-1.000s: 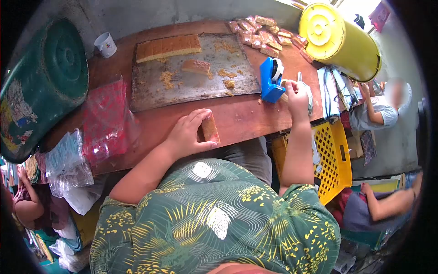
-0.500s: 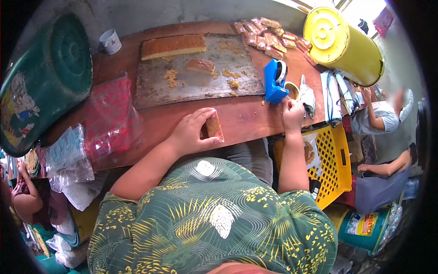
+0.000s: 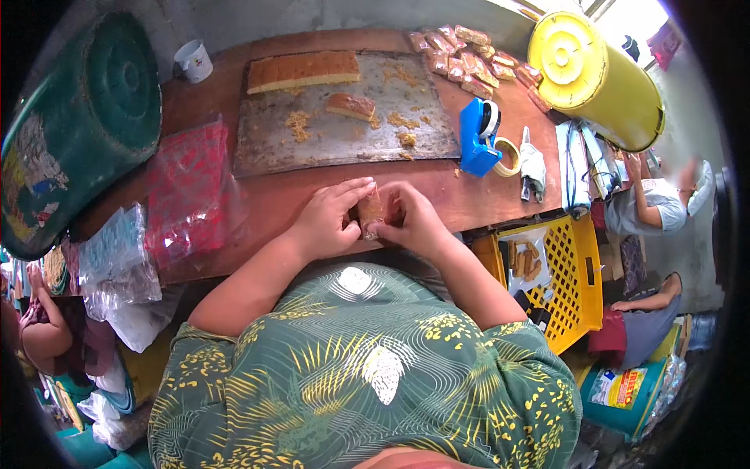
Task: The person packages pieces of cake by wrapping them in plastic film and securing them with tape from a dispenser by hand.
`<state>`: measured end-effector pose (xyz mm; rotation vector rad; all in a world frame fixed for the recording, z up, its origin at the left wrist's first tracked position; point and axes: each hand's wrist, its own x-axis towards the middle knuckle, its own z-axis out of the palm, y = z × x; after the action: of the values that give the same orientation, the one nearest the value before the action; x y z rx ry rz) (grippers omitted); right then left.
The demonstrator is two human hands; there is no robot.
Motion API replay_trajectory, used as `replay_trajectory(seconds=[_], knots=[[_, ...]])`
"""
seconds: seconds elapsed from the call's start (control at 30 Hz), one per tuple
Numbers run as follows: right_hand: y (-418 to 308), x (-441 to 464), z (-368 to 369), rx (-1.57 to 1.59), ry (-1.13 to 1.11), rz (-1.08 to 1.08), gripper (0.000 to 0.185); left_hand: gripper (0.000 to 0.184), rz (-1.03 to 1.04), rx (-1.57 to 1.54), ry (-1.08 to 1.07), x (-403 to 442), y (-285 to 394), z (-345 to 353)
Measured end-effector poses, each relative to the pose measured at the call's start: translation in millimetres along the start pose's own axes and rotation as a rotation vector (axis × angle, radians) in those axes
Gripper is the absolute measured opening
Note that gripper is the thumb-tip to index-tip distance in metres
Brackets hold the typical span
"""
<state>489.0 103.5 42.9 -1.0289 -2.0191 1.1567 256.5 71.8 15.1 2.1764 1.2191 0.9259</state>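
Note:
At the front of the wooden table, a plastic-wrapped slice of cake (image 3: 370, 209) is between my two hands. My left hand (image 3: 328, 219) grips it from the left, fingers along its far end and thumb at the near end. From the right, my right hand (image 3: 412, 221) closes on the same slice, its thumb pressed on the near part. Beyond them, a metal tray (image 3: 266, 141) carries a long cut cake block (image 3: 305, 70), a single loose slice (image 3: 351, 105) and crumbs. A blue tape dispenser (image 3: 473, 141) stands right of the tray.
Wrapped slices (image 3: 465, 59) are piled at the back right by a yellow drum (image 3: 648, 102). A tape roll (image 3: 508, 156) lies beside the dispenser. Red-printed plastic bags (image 3: 187, 187) and a green drum (image 3: 125, 102) are left. A yellow crate (image 3: 574, 289) sits low right. Other people work at both sides.
My right hand has come from the tape dispenser to the wrapped slice and closed on it. My left hand keeps its hold. The view has shifted slightly.

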Motion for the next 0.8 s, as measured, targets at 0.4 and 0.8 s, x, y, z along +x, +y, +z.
replay_trajectory(seconds=[0.4, 0.8], knots=[[109.4, 42.5, -183.6, -0.024, 0.775, 0.225, 0.031, 0.043, 0.05, 0.097, 0.169, -0.3, 6.9, 9.3], [104.6, -5.6, -152.2, -0.908, 0.761, -0.052, 0.032, 0.038, 0.141, -0.059, 0.296, -1.6, 15.7, 1.0]])
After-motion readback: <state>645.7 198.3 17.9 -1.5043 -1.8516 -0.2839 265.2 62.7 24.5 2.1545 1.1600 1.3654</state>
